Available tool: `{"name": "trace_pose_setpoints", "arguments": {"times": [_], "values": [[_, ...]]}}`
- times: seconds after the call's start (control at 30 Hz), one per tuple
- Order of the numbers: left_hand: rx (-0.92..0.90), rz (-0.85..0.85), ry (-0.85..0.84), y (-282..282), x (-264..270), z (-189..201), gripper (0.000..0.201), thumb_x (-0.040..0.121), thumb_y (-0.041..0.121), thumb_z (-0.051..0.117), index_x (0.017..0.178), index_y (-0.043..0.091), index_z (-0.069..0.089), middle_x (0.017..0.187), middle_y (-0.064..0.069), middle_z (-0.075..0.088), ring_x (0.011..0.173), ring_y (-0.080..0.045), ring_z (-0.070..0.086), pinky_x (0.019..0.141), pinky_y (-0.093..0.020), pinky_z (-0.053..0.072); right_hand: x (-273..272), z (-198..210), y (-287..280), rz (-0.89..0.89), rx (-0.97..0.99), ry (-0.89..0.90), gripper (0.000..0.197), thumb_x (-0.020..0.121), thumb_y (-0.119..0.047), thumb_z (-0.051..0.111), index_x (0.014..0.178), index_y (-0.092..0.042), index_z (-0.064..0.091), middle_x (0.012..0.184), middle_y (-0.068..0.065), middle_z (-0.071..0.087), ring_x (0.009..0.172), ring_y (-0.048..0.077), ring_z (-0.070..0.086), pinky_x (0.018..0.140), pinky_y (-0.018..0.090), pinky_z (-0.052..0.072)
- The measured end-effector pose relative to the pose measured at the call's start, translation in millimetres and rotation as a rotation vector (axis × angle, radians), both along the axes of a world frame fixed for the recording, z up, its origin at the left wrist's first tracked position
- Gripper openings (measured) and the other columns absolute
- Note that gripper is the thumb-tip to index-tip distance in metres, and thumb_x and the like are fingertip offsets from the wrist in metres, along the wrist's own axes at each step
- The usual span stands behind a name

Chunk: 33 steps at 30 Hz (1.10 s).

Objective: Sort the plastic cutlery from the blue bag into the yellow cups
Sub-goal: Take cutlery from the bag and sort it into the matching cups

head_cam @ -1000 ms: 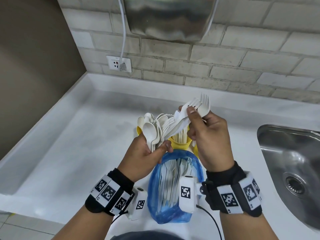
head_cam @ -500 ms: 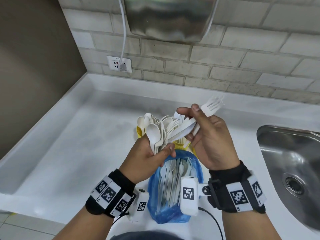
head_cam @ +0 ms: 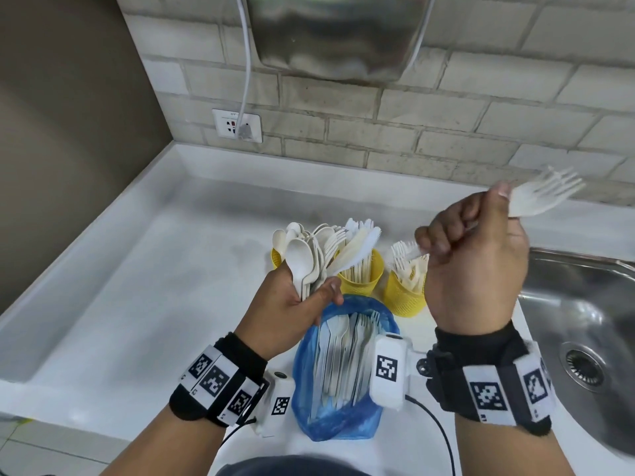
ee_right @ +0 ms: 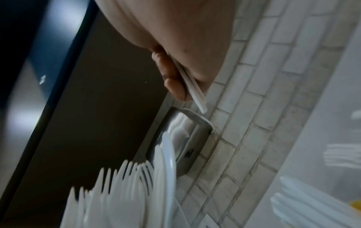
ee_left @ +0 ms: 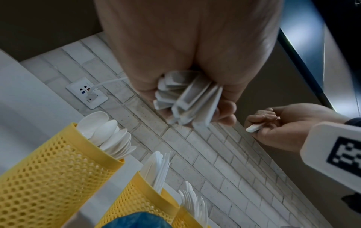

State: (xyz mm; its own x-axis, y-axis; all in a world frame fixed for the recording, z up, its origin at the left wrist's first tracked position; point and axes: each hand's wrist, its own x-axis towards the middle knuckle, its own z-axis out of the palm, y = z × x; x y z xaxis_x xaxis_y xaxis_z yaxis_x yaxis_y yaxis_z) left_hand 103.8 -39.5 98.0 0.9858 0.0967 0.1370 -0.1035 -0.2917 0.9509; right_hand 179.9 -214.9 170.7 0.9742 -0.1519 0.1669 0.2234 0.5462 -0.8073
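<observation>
Right hand [head_cam: 477, 266] is gripping a single white fork [head_cam: 539, 197] by its handle, fingers curled round it and thumb pressing near the neck; tines are pointing up and to the right, blurred, raised above the bench [head_cam: 137, 286] and over the fork cup [head_cam: 405, 293]. From the right wrist view, the handle end is poking out below the curled fingers [ee_right: 173, 83].

Left hand [head_cam: 292, 304] is clutching a mixed bundle of cutlery [head_cam: 326, 255], spoons, forks and a serrated knife fanning upward out of the fist. From the left wrist view, the handle ends of the bundle are sticking out under the closed fingers.

Blue bag [head_cam: 340, 379] is lying open on the bench between the two wrists, more white cutlery showing inside it. Three yellow mesh cups are standing in a row just behind the bag: spoon cup [ee_left: 58, 169] on the left, knife cup [head_cam: 360, 273] in the middle, fork cup on the right.

Steel sink [head_cam: 584, 321] is sitting to the right of the cups. A wall socket [head_cam: 237, 125] with a white cable plugged in is showing on the brick wall, below a steel dispenser [head_cam: 333, 32].
</observation>
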Motion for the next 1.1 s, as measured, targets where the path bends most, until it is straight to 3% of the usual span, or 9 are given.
{"name": "trace_pose_setpoints", "arguments": {"times": [0.1, 0.23, 0.33, 0.4, 0.5, 0.7, 0.83, 0.97, 1.1], "values": [[0.037, 0.048, -0.013, -2.1, 2.6, -3.1, 0.019, 0.101, 0.012, 0.061, 0.085, 0.019, 0.066, 0.062, 0.021, 0.065, 0.052, 0.0, 0.056, 0.061, -0.013, 0.047, -7.2, -13.1, 8.8, 0.096, -0.318, 0.01, 0.043, 0.104, -0.035, 0.055, 0.068, -0.014, 0.045, 0.054, -0.002, 0.029, 0.046, 0.017, 0.023, 0.048, 0.029, 0.025], [0.1, 0.083, -0.101, 0.7, 7.4, -8.9, 0.013, 0.098, 0.011, 0.065, 0.098, 0.024, 0.068, 0.074, 0.023, 0.067, 0.064, 0.004, 0.061, 0.067, -0.011, 0.044, -21.4, -26.5, 23.3, 0.268, -0.738, -0.033, 0.045, 0.092, -0.039, 0.074, 0.083, 0.004, 0.066, 0.055, 0.007, 0.054, 0.046, 0.025, 0.046, 0.05, 0.033, 0.042], [0.148, 0.095, -0.128, 3.5, 9.4, -13.6, 0.009, 0.098, 0.015, 0.066, 0.105, 0.019, 0.064, 0.075, 0.021, 0.069, 0.064, 0.002, 0.065, 0.065, -0.012, 0.045, -27.4, -24.9, 30.0, 0.272, -0.706, -0.052, 0.018, 0.095, -0.021, 0.074, 0.085, -0.006, 0.075, 0.073, 0.013, 0.074, 0.064, 0.034, 0.066, 0.064, 0.033, 0.055], [0.174, 0.123, -0.122, 5.2, 8.4, -15.0, 0.012, 0.097, 0.019, 0.067, 0.107, 0.015, 0.062, 0.075, 0.023, 0.07, 0.063, 0.002, 0.066, 0.063, -0.01, 0.045, -24.0, -24.7, 30.3, 0.26, -0.707, -0.04, 0.015, 0.093, -0.017, 0.073, 0.078, -0.014, 0.076, 0.071, 0.013, 0.072, 0.062, 0.026, 0.064, 0.067, 0.04, 0.054], [0.204, 0.139, -0.12, 6.9, 7.2, -17.6, 0.02, 0.095, 0.023, 0.07, 0.108, 0.019, 0.057, 0.078, 0.015, 0.072, 0.064, -0.003, 0.065, 0.062, -0.017, 0.048, -20.4, -25.6, 29.5, 0.275, -0.634, 0.061, 0.032, 0.093, -0.008, 0.069, 0.062, -0.017, 0.067, 0.049, -0.01, 0.056, 0.048, 0.002, 0.051, 0.059, 0.028, 0.04], [0.243, 0.124, -0.103, 8.4, 8.0, -22.7, 0.03, 0.092, 0.025, 0.074, 0.115, 0.024, 0.054, 0.079, 0.009, 0.068, 0.064, -0.011, 0.065, 0.063, -0.036, 0.055, -19.4, -24.4, 26.3, 0.273, -0.665, 0.056, 0.03, 0.096, -0.003, 0.064, 0.069, -0.013, 0.067, 0.045, -0.016, 0.051, 0.042, 0.001, 0.047, 0.057, 0.02, 0.036], [0.242, 0.116, -0.101, 8.0, 8.5, -22.7, 0.033, 0.094, 0.03, 0.073, 0.12, 0.027, 0.053, 0.081, 0.015, 0.068, 0.068, -0.005, 0.065, 0.064, -0.022, 0.052, -15.5, -26.9, 23.7, 0.261, -0.606, 0.057, 0.032, 0.099, -0.014, 0.063, 0.075, 0.006, 0.058, 0.045, -0.014, 0.037, 0.04, 0.006, 0.031, 0.054, 0.028, 0.028], [0.222, 0.103, -0.076, 8.5, 7.2, -20.4, 0.03, 0.093, 0.036, 0.071, 0.118, 0.027, 0.055, 0.085, 0.018, 0.069, 0.071, 0.0, 0.065, 0.065, -0.009, 0.045, -12.4, -24.5, 19.4, 0.232, -0.579, 0.046, 0.035, 0.105, -0.019, 0.056, 0.071, -0.013, 0.054, 0.048, -0.015, 0.041, 0.041, 0.005, 0.035, 0.053, 0.026, 0.029], [0.194, 0.131, -0.071, 10.5, 7.1, -22.3, 0.022, 0.094, 0.037, 0.069, 0.104, 0.02, 0.06, 0.078, 0.028, 0.066, 0.07, 0.002, 0.064, 0.065, -0.007, 0.042, -10.2, -17.3, 15.4, 0.242, -0.395, 0.08, 0.02, 0.108, -0.015, 0.049, 0.091, -0.008, 0.054, 0.058, 0.003, 0.032, 0.044, 0.011, 0.025, 0.045, 0.024, 0.018]]}}
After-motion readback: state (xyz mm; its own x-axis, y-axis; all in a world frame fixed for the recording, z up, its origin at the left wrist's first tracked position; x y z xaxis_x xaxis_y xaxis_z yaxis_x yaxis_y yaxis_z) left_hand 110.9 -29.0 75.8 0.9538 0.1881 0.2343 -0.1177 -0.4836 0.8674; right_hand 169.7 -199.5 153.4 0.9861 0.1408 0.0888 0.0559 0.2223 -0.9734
